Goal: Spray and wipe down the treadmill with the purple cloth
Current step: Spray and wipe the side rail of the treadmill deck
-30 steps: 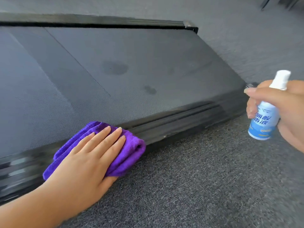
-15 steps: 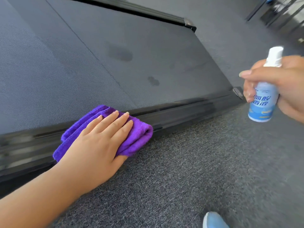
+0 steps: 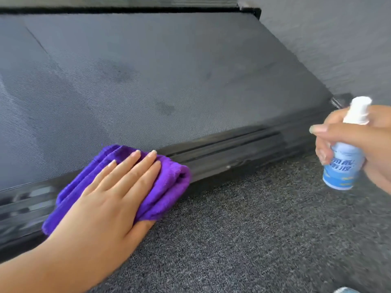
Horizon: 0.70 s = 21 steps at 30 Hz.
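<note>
The treadmill (image 3: 169,70) lies flat on the floor, its dark woven belt showing two damp spots near the middle. A folded purple cloth (image 3: 169,176) sits on the glossy black near side rail (image 3: 243,151). My left hand (image 3: 114,191) presses flat on the cloth with straight fingers. At the right edge my right hand (image 3: 364,142) grips a small white-and-blue spray bottle (image 3: 342,163) upright, index finger reaching across in front of its white nozzle, a little above the carpet beside the treadmill's rear corner.
Grey carpet (image 3: 243,240) covers the floor in front of and to the right of the treadmill. A blue shoe tip (image 3: 343,290) shows at the bottom right edge. The far side rail (image 3: 148,7) runs along the top of the view.
My left hand has slid the cloth rightward along the near rail. The view has shifted; my right hand still holds the bottle by the rear corner.
</note>
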Motion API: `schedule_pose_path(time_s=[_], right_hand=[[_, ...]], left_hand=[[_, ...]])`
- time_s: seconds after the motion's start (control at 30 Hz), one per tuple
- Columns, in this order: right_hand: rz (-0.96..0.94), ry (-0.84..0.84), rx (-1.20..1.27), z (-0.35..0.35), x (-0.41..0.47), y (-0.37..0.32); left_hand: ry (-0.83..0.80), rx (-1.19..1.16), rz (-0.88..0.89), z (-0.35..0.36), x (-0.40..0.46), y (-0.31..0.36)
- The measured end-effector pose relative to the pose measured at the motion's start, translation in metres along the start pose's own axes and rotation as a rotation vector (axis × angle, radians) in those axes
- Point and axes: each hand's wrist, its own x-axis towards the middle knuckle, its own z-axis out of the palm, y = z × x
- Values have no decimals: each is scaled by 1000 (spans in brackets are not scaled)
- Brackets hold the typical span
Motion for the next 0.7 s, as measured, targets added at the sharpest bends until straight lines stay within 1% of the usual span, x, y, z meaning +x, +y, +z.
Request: schedule_pose_path(time_s=[0.03, 0.07, 0.13, 0.17, 0.2, 0.3, 0.33, 0.5, 0.7], right_hand=[[-56, -63, -21, -13, 12, -3], [-63, -33, 24, -24, 15, -6], [7, -2, 26, -53, 31, -4], [-11, -26, 71, -63, 35, 4], [-36, -3, 91, -74, 34, 13], [13, 66, 201, -103, 54, 21], [30, 101, 228, -112, 59, 26], [55, 166, 318, -145, 68, 51], [173, 176, 323, -182, 75, 68]], left_hand=[[-7, 14, -8, 2, 16, 14], [-10, 25, -18, 4, 33, 28], [-10, 33, -31, 11, 67, 57], [-14, 29, -39, 14, 84, 70], [-21, 20, -51, 19, 99, 84], [-27, -20, -98, 29, 140, 124], [-22, -24, -99, 31, 154, 138], [-3, -45, -86, 45, 223, 197], [-12, -49, -33, 61, 299, 251]])
